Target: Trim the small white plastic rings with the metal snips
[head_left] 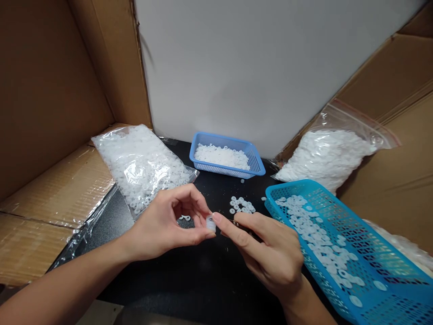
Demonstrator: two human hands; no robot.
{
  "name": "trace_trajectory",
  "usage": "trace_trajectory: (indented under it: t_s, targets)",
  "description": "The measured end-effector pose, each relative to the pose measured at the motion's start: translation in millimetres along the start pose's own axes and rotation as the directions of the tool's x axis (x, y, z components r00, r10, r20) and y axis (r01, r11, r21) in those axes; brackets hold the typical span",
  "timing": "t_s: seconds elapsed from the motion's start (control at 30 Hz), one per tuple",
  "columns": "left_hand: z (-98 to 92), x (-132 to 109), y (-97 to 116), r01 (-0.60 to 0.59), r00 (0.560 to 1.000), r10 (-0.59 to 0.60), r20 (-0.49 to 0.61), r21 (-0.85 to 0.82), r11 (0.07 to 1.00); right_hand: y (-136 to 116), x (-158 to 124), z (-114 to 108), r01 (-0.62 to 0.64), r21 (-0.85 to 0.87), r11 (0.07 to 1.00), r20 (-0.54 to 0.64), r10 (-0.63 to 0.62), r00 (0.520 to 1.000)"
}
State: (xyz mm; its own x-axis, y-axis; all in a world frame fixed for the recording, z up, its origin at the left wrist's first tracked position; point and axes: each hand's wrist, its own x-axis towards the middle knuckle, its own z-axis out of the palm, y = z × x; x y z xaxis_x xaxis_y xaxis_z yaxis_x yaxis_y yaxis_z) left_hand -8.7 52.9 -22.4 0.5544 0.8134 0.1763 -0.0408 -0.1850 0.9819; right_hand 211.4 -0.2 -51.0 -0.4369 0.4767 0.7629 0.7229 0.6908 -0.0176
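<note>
My left hand (165,225) pinches a small whitish plastic piece (210,224) between thumb and fingertips, above the dark tabletop (189,275). From the right, my right hand (274,257) meets it, with the index fingertip at the piece's edge. Its fingers are curled round a thin brass-coloured metal tool (235,222), mostly hidden, so its kind is unclear. Just beyond the hands lies a loose cluster of white plastic rings (248,206). A few more white rings (184,218) show behind my left hand.
A blue basket (230,171) of small white rings stands at the back. At right is a larger turquoise basket (284,189) with white discs and rings. Clear bags of white parts lie left (145,162) and right (324,153). Cardboard (50,90) walls the left side.
</note>
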Motion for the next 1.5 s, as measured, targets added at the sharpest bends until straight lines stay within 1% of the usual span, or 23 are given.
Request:
trace_trajectory:
  t_s: [0.07, 0.1, 0.17, 0.23, 0.3, 0.37, 0.43, 0.47, 0.5, 0.6, 0.67, 0.8, 0.93, 1.07, 1.17, 1.2, 1.3, 1.4, 1.47, 1.5]
  targets:
    - [-0.5, 0, -1, -0.008, 1.0, 0.008, 0.002, 0.025, 1.0, -1, 0, 0, -0.001, -0.012, 1.0, 0.005, 0.001, 1.0]
    - [-0.9, 0, -2, -0.026, 1.0, 0.026, -0.003, 0.042, 0.999, -1, 0, 1, -0.025, -0.008, 1.0, 0.006, 0.025, 1.0]
    - [-1.7, 0, -6, -0.095, 0.995, 0.097, -0.022, 0.093, 0.991, 0, 0, 4, -0.144, 0.035, 0.989, -0.017, 0.145, 0.989]
    - [-2.0, 0, -10, -0.202, 0.978, 0.209, -0.026, 0.158, 0.967, 3, 0, 8, -0.302, 0.11, 0.947, -0.061, 0.31, 0.949]
    - [-1.7, 0, -14, -0.311, 0.948, 0.318, -0.009, 0.192, 0.931, 8, 0, 12, -0.426, 0.169, 0.889, -0.088, 0.444, 0.892]
    - [-0.8, 0, -17, -0.385, 0.92, 0.392, -0.004, 0.178, 0.905, 12, 0, 15, -0.505, 0.19, 0.842, -0.082, 0.526, 0.846]
    - [0.4, 1, -18, -0.418, 0.904, 0.426, -0.028, 0.146, 0.897, 14, 0, 15, -0.556, 0.209, 0.804, -0.053, 0.578, 0.815]
    - [0.9, 1, -19, -0.424, 0.901, 0.432, -0.043, 0.129, 0.896, 13, 0, 14, -0.562, 0.231, 0.794, -0.04, 0.585, 0.81]
    - [1.3, 2, -18, -0.426, 0.899, 0.434, -0.056, 0.112, 0.898, 12, 1, 13, -0.553, 0.263, 0.791, -0.028, 0.579, 0.815]
    - [1.9, 3, -17, -0.403, 0.911, 0.407, -0.072, 0.061, 0.913, 5, 3, 8, -0.472, 0.397, 0.787, -0.01, 0.517, 0.856]
    - [2.1, 3, -17, -0.377, 0.922, 0.378, -0.082, 0.033, 0.926, 0, 5, 6, -0.442, 0.476, 0.761, -0.008, 0.506, 0.863]
    - [3.2, 3, -19, -0.355, 0.927, 0.354, -0.124, 0.01, 0.935, -8, 6, 9, -0.477, 0.55, 0.686, -0.003, 0.573, 0.82]
    - [4.9, 2, -21, -0.375, 0.918, 0.372, -0.138, 0.003, 0.927, -11, 5, 14, -0.506, 0.539, 0.673, 0.04, 0.58, 0.814]
    - [5.6, 2, -23, -0.389, 0.913, 0.386, -0.131, 0.002, 0.921, -14, 3, 16, -0.536, 0.561, 0.63, 0.1, 0.592, 0.8]
    - [5.5, 2, -25, -0.384, 0.918, 0.38, -0.117, -0.011, 0.923, -16, 2, 19, -0.542, 0.577, 0.611, 0.062, 0.629, 0.775]
    - [5.5, 2, -25, -0.377, 0.921, 0.373, -0.111, -0.016, 0.926, -16, 2, 19, -0.531, 0.59, 0.609, 0.044, 0.631, 0.774]
    - [5.7, 1, -26, -0.357, 0.931, 0.353, -0.096, -0.031, 0.934, -19, 1, 21, -0.475, 0.655, 0.587, 0.03, 0.608, 0.793]
    - [6.2, 1, -27, -0.347, 0.935, 0.343, -0.085, -0.04, 0.937, -21, 0, 21, -0.439, 0.725, 0.531, 0.056, 0.589, 0.806]
    - [6.5, 1, -28, -0.356, 0.932, 0.353, -0.077, -0.03, 0.934, -22, 1, 22, -0.449, 0.758, 0.473, 0.094, 0.602, 0.793]
    - [6.7, 1, -28, -0.367, 0.928, 0.365, -0.072, -0.019, 0.93, -22, 1, 22, -0.468, 0.768, 0.437, 0.12, 0.619, 0.776]
